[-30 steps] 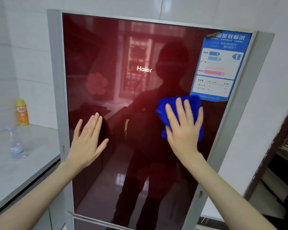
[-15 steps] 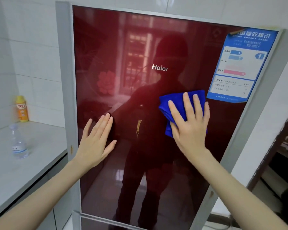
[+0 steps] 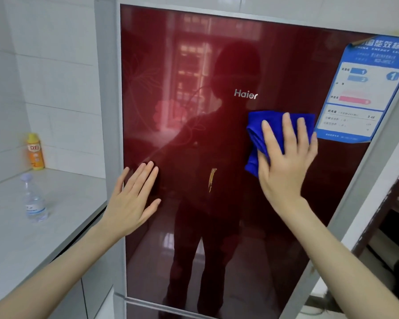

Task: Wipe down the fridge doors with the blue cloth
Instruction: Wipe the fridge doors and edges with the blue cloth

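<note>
Far left, on the surface [image 3: 44,238], a clear spray bottle [image 3: 34,199] stands near an orange-and-yellow bottle [image 3: 35,151] by the tiled wall; its red label is too small to read. Both look parked within reach for the cleaning. On to the door [image 3: 205,226], glossy dark red: the left hand [image 3: 134,199] lies flat and open on the glass by its left edge, gripping nothing, likely bracing. A yellowish drip [image 3: 212,178] sits mid-door, not yet wiped. "Haier" [image 3: 245,94] reads clearly above. The right hand [image 3: 286,160], fingers spread, presses the bunched blue cloth [image 3: 256,139] flat on the door, just below the logo. Beside it, touching, the blue energy label [image 3: 364,88] reads "CHINA ENERGY LABEL", grade 1.
</note>
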